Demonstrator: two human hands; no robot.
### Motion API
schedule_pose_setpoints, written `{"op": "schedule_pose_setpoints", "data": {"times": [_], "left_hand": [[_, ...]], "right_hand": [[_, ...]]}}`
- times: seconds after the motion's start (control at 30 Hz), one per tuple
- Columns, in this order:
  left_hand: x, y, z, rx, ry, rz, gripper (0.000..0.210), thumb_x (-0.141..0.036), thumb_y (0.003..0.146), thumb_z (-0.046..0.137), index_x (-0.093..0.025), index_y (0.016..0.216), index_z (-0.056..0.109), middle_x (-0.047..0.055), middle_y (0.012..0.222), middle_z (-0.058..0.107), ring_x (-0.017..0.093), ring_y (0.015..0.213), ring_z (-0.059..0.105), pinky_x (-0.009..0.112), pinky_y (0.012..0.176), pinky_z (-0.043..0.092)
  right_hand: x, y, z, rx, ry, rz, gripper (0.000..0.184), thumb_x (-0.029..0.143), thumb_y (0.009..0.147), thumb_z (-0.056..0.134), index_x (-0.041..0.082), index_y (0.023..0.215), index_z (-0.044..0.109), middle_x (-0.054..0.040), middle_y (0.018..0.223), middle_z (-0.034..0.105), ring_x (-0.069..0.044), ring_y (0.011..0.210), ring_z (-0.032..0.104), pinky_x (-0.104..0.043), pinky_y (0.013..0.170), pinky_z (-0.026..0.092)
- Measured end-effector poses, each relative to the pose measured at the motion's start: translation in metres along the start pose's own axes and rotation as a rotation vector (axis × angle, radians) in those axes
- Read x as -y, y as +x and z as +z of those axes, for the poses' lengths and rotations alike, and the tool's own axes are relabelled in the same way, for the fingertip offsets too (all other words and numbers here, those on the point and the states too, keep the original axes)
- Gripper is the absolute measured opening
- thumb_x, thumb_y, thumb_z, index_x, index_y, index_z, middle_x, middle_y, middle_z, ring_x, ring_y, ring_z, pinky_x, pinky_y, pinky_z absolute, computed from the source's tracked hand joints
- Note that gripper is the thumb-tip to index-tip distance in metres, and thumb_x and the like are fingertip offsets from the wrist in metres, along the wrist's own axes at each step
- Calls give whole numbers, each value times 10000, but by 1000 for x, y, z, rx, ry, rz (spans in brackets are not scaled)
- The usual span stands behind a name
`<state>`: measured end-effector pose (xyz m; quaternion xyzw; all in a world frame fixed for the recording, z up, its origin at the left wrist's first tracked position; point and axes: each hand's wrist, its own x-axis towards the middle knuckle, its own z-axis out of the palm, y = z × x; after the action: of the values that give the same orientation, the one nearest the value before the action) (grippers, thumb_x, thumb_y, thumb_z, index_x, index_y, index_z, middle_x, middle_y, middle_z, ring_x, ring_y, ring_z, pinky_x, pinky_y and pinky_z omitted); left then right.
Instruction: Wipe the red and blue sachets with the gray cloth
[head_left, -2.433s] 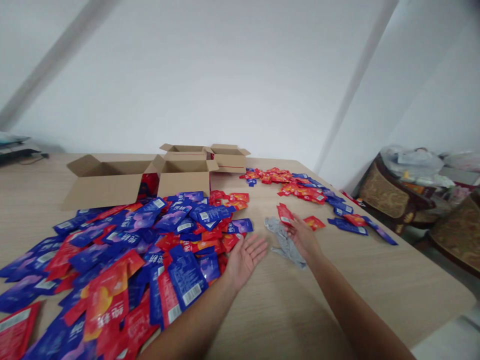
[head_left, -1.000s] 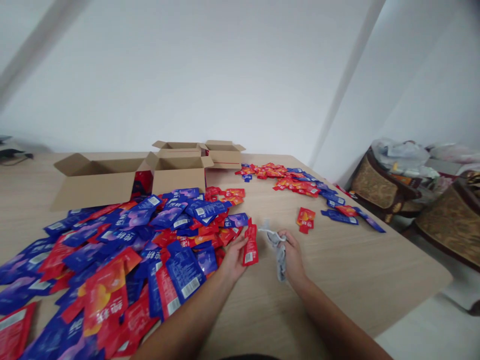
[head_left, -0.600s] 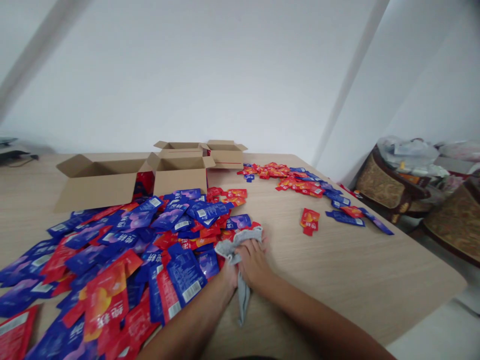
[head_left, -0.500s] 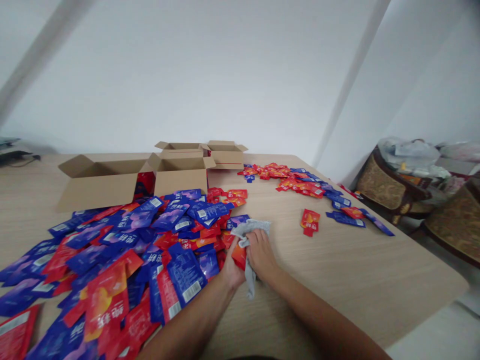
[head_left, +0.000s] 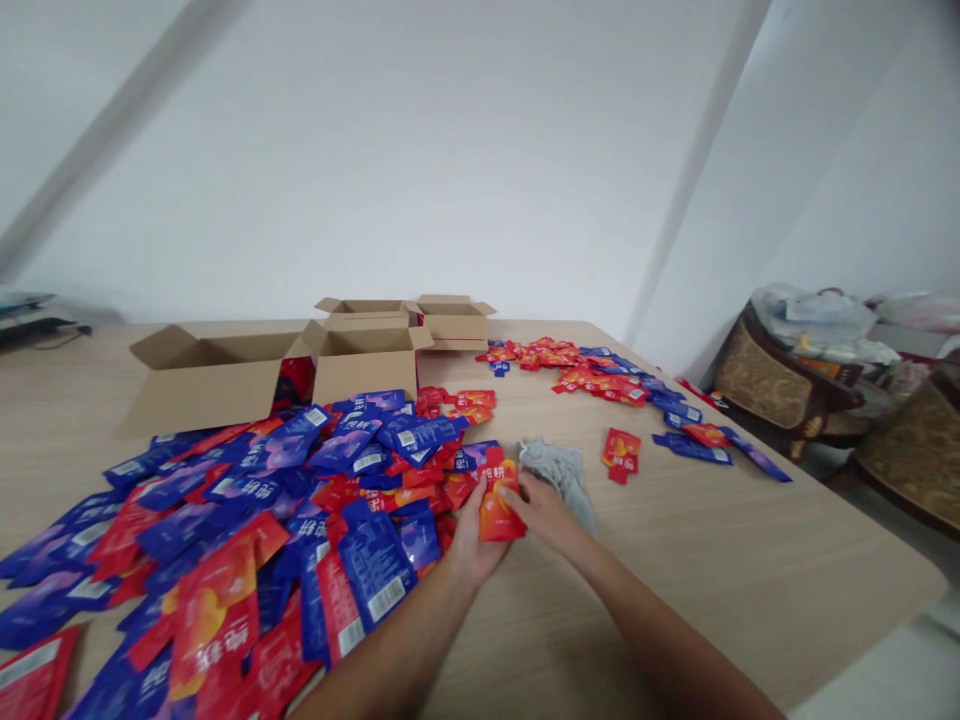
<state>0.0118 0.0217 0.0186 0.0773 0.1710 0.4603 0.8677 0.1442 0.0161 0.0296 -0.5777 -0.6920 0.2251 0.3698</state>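
A red-orange pouch point(head_left: 499, 505) with white print is held over the table, front side up. My left hand point(head_left: 474, 535) grips it from the left and below, fingers closed around its edge. On its right side, the fingertips of my right hand point(head_left: 541, 510) press on the same pouch. A grey cloth point(head_left: 562, 475) lies crumpled on the table just behind my right hand, partly covered by it. To the left spreads a heap of blue pouches point(head_left: 375, 560) and red pouches point(head_left: 214, 625), overlapping each other.
Open cardboard boxes point(head_left: 217, 385) stand behind the heap, near the wall. A long row of red and blue pouches point(head_left: 600, 375) runs along the right edge of the table point(head_left: 712, 560). One red pouch point(head_left: 622, 452) lies apart. Chairs point(head_left: 780, 370) with plastic bags stand at right.
The grey cloth has left my hands and now lies on the table. The red pouch, mostly covered by cloth before, shows its front. My right hand has moved onto the pouch.
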Motion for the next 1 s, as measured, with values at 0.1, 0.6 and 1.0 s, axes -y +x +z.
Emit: {"op": "schedule_pose_setpoints", "data": {"times": [0.1,0.6,1.0], "left_hand": [[1,2,-4,46,-12,28,376,-418,891,462,-143,1116,586,75,1046,683,187,954,638,318,920,443],[-1,7,-13,124,97,-50,545,-473,898,391,-97,1290,433,215,1229,575,274,1148,548,401,1009,322],[-2,6,-10,119,90,-47,500,-425,893,437,-70,1244,467,222,1240,564,285,1179,524,412,1035,326]], "right_hand": [[12,10,10,60,380,93,243,421,797,548,203,882,613,-19,799,667,-190,730,617,-315,674,495],[-57,60,-77,-441,-569,392,562,325,813,518,50,1297,436,-294,1340,412,-395,1287,332,-577,991,269],[-104,42,-92,-515,-133,436,665,281,668,623,124,1287,436,-164,1197,577,-258,1055,574,-343,862,460]]}}
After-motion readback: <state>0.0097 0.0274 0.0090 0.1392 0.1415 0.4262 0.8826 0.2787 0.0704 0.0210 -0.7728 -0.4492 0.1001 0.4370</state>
